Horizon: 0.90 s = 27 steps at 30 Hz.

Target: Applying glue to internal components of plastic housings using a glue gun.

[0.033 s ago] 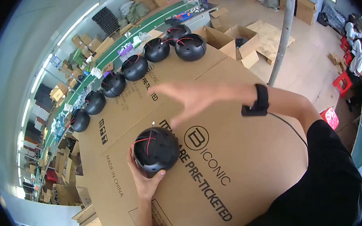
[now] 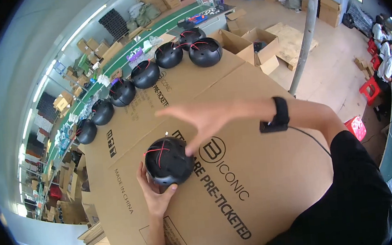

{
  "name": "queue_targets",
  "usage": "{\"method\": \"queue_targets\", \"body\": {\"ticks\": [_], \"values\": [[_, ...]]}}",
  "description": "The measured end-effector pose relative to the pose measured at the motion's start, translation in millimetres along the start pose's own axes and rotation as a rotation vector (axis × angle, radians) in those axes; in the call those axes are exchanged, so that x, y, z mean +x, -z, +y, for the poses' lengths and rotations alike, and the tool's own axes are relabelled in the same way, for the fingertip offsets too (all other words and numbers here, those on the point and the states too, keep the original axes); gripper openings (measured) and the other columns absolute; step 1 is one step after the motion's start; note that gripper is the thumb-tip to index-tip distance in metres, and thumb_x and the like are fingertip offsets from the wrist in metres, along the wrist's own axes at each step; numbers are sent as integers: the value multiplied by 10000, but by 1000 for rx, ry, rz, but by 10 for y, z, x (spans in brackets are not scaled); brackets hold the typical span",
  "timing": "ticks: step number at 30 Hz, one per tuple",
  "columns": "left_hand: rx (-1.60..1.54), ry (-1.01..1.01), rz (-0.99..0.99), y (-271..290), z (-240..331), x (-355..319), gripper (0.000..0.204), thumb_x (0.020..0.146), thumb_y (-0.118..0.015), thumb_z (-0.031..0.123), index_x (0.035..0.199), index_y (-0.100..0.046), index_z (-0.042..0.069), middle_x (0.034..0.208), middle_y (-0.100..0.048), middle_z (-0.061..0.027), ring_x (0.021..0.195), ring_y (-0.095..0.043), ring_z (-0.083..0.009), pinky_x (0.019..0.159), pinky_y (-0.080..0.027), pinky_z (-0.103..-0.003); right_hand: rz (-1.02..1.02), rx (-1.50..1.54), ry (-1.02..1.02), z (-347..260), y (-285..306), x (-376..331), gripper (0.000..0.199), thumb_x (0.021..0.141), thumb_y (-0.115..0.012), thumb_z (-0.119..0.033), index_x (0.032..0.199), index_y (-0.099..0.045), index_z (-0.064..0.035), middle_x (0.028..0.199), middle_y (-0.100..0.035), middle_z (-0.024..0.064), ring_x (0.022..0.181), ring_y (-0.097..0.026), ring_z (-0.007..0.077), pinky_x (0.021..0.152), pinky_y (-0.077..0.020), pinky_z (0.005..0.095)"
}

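A round black helmet-like shell (image 2: pixel 172 166) rests on a large printed cardboard surface (image 2: pixel 275 176) before me. Thin red wires cross its hollow top, and a small white connector (image 2: pixel 166 133) sticks out at its far edge. My left hand (image 2: pixel 158 199) grips the shell from its near left side, thumb at the bottom and fingers along the left. Above and to the right of the shell hovers my right hand (image 2: pixel 205 119), fingers stretched out and holding nothing. Its thumb tip is at the shell's right edge; whether it touches I cannot tell.
Several similar shells with red wires, one of them a black shell (image 2: pixel 205 54), line the cardboard's far left edge. Behind stands a green conveyor (image 2: pixel 161 23). Open cartons (image 2: pixel 263 42) and a metal pole (image 2: pixel 304 38) are at the far right. People (image 2: pixel 385 52) sit farther right.
My right hand has moved down and slightly left, bringing its thumb to the shell's right edge. My left hand and the shell stay in place.
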<state>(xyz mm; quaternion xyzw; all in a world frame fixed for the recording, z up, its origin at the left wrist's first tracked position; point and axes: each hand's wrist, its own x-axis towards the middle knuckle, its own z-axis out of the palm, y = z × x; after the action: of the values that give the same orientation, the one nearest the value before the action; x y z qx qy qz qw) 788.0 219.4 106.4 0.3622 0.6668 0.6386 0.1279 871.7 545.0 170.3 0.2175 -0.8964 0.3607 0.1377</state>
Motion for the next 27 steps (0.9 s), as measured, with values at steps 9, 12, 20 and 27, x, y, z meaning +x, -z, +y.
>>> {"method": "queue_targets", "body": {"ticks": [9, 12, 20, 27], "values": [[-55, 126, -64, 57, -1, -2, 822, 876, -775, 19, 1540, -291, 45, 1533, -366, -156, 1400, -443, -277, 1159, -414, -443, 40, 62, -24, -216, -513, 193, 1254, 615, -933, -371, 1582, -236, 16, 1448, -451, 321, 1354, -483, 431, 1126, -436, 470], [29, 116, -98, 47, -6, -1, 661, 939, -673, -32, 1508, -344, 45, 1488, -446, -152, 1357, -486, -249, 1127, -443, -410, 154, 42, -129, -60, -475, 216, 1192, 621, -919, -380, 1551, -277, 0, 1398, -492, 312, 1312, -512, 446, 1105, -448, 477], [162, 34, -171, 40, -46, 16, 374, 966, -676, 13, 1319, -553, -15, 1242, -643, -128, 1195, -621, -223, 1060, -500, -352, 413, -356, -620, 767, -41, 505, 1235, 658, -884, -564, 1600, -191, -165, 1377, -477, 338, 1283, -502, 553, 1079, -455, 566], [147, 58, -166, 28, -13, 5, 335, 1000, -631, 4, 1322, -538, -8, 1251, -613, -106, 1188, -588, -198, 1055, -488, -331, 532, -381, -652, 1137, 234, 515, 1310, 670, -885, -632, 1626, -134, -143, 1417, -425, 322, 1319, -483, 527, 1123, -427, 557]]}}
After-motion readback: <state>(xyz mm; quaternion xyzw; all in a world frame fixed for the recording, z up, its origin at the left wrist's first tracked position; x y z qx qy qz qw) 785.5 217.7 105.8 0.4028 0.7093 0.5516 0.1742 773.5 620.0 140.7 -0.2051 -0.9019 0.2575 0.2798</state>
